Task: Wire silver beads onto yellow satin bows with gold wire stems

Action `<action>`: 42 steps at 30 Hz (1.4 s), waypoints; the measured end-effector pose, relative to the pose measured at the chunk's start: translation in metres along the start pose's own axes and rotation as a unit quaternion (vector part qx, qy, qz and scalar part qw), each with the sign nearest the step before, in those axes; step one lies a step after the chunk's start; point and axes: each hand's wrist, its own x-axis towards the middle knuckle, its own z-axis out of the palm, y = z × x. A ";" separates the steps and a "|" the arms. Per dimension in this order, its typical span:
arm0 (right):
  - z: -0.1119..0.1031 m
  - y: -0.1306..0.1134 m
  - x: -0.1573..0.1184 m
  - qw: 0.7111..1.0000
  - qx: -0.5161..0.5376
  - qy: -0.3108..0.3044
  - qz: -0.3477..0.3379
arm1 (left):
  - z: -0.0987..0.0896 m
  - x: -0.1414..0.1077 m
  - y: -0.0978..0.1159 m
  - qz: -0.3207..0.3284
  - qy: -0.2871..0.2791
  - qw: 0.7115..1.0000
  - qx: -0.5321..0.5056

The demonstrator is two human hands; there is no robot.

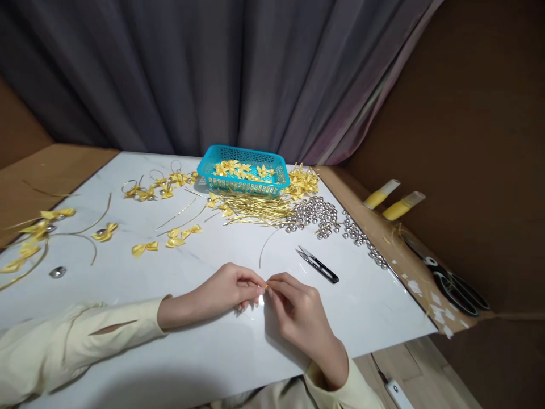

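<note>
Near the table's front middle, my left hand (238,288) and my right hand (300,307) meet at the fingertips. Both are pinched on a tiny yellow piece (267,286), mostly hidden by the fingers. Thin strands show just under my left fingers. Black-handled thread snips (319,266) lie to the right, beyond my right hand. Several yellow bows (145,249) rest on the white table to the left. Behind the hands are a pile of gold wire ties (255,208) and many silver beads (315,211).
A blue basket (208,180) of yellow bows stands at the back, with more bows (303,180) beside it. Large scissors (451,287), two yellow-filled tubes (402,206) and paper scraps lie along the right edge. Wired bows (36,230) are at far left.
</note>
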 end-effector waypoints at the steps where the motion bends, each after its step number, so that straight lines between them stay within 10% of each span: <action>1: 0.000 0.000 0.000 1.000 0.002 0.001 0.000 | 0.000 0.000 -0.001 0.002 0.002 1.000 0.001; 42: -0.004 0.002 -0.001 0.999 -0.002 -0.019 -0.027 | -0.006 0.002 -0.003 0.053 0.037 0.991 -0.120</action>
